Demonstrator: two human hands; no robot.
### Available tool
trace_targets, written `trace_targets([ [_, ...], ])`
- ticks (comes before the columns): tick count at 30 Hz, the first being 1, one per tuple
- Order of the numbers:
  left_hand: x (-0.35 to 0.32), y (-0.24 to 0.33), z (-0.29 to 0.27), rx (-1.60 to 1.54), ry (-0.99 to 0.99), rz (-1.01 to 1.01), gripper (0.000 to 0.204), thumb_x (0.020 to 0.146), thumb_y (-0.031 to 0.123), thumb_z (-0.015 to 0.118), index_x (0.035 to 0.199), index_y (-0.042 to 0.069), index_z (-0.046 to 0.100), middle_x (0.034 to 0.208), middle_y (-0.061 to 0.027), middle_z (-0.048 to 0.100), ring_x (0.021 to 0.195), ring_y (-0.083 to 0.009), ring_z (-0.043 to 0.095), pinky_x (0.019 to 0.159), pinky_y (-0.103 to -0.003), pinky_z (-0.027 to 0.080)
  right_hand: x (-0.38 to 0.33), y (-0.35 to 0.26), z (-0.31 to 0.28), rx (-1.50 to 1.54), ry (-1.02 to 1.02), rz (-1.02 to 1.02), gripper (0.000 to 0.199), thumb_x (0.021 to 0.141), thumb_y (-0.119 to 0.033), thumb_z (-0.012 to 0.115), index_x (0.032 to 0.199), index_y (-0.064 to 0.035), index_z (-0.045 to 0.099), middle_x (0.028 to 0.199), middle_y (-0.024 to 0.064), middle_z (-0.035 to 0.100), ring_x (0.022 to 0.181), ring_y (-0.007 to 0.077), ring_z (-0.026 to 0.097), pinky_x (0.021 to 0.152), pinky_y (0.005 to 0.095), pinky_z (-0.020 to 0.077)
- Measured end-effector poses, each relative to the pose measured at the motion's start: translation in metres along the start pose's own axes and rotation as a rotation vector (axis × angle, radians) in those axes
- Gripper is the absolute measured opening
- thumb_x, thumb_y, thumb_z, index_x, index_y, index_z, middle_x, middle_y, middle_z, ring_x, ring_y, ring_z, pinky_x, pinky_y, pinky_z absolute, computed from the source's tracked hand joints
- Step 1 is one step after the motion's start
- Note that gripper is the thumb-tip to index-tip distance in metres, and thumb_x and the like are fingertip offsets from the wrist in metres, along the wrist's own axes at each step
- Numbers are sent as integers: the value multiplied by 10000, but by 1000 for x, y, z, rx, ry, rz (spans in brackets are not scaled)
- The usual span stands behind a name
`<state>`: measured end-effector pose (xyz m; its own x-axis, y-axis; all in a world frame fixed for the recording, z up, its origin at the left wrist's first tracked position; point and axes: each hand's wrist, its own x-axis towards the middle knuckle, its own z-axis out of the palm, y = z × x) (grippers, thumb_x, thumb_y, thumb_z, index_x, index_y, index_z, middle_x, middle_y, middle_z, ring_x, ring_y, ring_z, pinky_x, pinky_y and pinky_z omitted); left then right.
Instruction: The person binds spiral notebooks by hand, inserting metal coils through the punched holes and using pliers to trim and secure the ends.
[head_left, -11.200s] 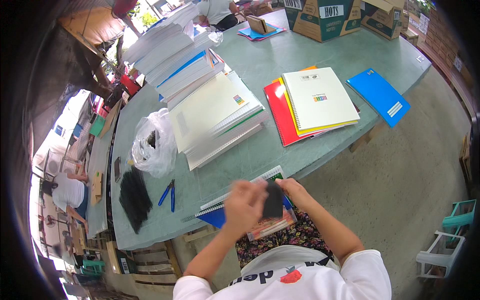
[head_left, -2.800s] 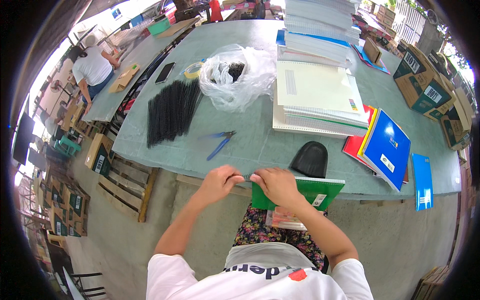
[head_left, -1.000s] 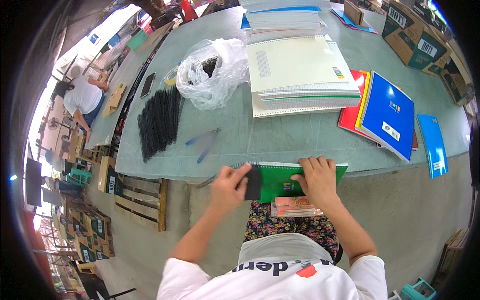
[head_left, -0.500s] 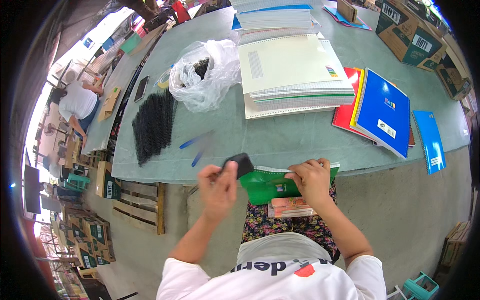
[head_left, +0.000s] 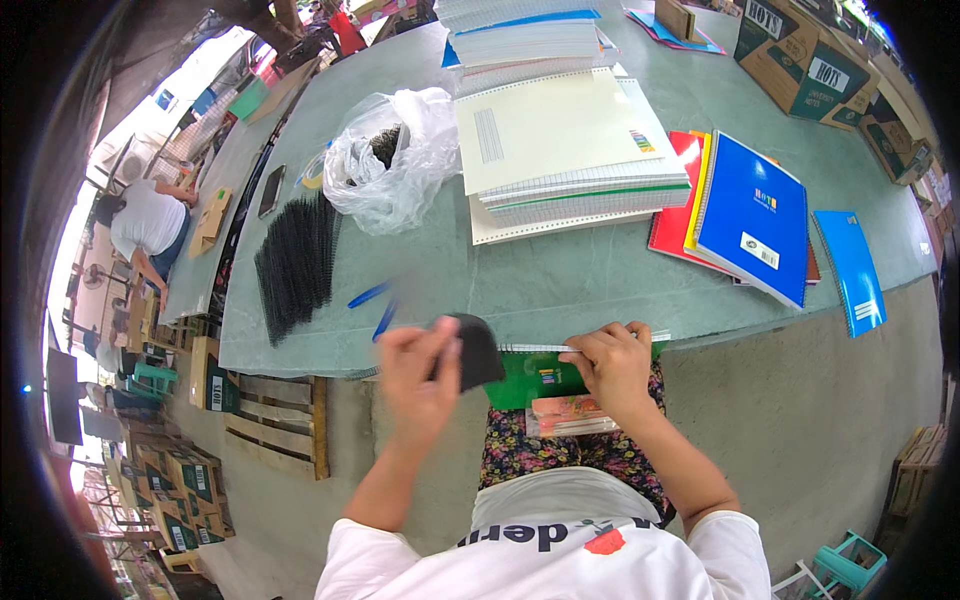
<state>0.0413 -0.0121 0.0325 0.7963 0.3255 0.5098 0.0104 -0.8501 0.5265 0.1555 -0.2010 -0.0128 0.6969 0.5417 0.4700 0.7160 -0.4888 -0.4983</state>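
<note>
The right hand clamps the green notebook at the near edge of the table, hiding part of its cover; the left hand — blurred — grips a black pad beside it. Beyond, the pliers blur — and the paper stack runs out of view.

Counter is grey-green. Near: notebook green, pad black, trousers floral on dark. Left: coils black, plier handles blue. Right: stacked notebooks blue, yellow, red.

Brightly lit, washed out upper left; bent and dark near edges; smeared, probably by motion, at left hand.
</note>
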Motion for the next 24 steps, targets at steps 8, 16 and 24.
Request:
trace_targets([
  [8,13,-5,2,75,211,66,319,684,46,703,979,165,680,814,-67,554,650,-207,560,594,-316,471,5,-8,2,-10,38,-59,71,686,-193,681,748,-164,664,702,-15,644,686,176,541,738,373,352],
  [16,20,13,12,-128,270,13,278,693,17,689,956,105,671,787,-77,538,697,-218,527,622,-316,450,0,-2,-2,-10,-3,-64,119,713,-248,666,767,-141,661,729,-4,645,712,197,545,721,381,355],
  [24,14,18,27,-33,-152,27,273,680,51,688,941,128,670,832,-101,548,786,-265,545,687,-350,454,2,25,-62,-147,-354,187,176,722,-255,688,816,-107,666,725,66,640,754,243,593,795,390,409],
])
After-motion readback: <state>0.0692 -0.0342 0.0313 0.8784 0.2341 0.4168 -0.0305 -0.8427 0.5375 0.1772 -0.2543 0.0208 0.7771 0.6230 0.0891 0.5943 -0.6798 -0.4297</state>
